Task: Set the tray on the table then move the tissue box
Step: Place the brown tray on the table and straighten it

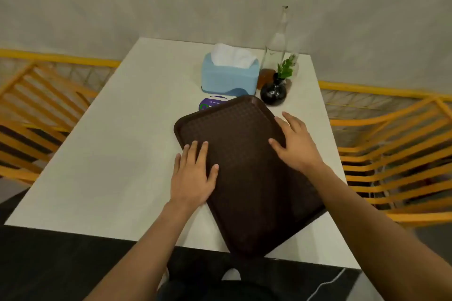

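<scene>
A dark brown textured tray [244,178] lies flat and skewed on the white table [110,154], its near corner jutting over the front edge. My left hand [193,173] rests flat on the tray's left rim, fingers spread. My right hand [293,144] lies flat on the tray's right side, fingers apart. Neither hand grips anything. Behind the tray stands a light blue tissue box [228,76] with white tissue sticking out of the top.
A round purple coaster [211,103] is partly under the tray's far corner. A clear glass bottle [275,41], a small dark vase with a green sprig [274,90] and a brown object stand right of the box. Orange slatted chairs [396,154] flank the table.
</scene>
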The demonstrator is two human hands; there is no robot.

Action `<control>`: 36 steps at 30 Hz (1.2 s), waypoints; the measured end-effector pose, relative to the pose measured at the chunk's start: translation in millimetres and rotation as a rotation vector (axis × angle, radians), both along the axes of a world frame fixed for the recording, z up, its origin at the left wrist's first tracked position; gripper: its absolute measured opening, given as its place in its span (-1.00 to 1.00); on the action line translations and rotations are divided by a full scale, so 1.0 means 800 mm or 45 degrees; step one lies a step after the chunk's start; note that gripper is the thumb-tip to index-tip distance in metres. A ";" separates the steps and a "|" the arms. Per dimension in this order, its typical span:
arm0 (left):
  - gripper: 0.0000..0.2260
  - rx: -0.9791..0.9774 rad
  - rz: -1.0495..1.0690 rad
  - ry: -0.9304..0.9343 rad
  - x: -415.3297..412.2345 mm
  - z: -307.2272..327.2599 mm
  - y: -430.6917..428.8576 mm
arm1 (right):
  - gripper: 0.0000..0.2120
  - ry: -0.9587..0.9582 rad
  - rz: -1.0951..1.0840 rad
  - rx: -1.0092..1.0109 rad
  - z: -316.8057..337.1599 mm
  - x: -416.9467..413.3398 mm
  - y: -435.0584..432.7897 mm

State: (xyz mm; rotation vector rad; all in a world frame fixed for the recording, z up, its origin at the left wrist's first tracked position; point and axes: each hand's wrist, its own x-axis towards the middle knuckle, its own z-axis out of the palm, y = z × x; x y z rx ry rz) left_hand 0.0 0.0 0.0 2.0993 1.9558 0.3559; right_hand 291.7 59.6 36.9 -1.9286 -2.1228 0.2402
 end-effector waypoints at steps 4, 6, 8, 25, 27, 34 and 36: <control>-0.40 -0.001 0.063 0.018 -0.002 -0.008 -0.009 | -0.44 -0.121 -0.122 -0.029 -0.013 0.021 0.000; -0.40 0.007 0.082 0.025 -0.004 -0.012 -0.013 | -0.50 -0.137 -0.182 -0.057 -0.020 0.028 0.001; -0.39 -0.012 0.127 0.045 -0.010 -0.014 -0.014 | -0.54 -0.088 -0.191 -0.083 -0.022 0.031 0.004; -0.44 -0.046 0.229 0.119 -0.139 -0.004 0.028 | -0.61 0.093 -0.148 -0.088 -0.032 -0.077 0.005; -0.45 -0.036 0.222 0.127 -0.162 -0.001 0.034 | -0.60 0.111 -0.166 -0.092 -0.033 -0.098 0.005; -0.49 -0.041 0.287 0.039 -0.223 0.001 0.047 | -0.62 0.190 -0.260 -0.163 -0.036 -0.177 0.007; -0.44 -0.082 0.287 0.018 -0.237 -0.002 0.052 | -0.61 0.202 -0.272 -0.175 -0.037 -0.197 0.008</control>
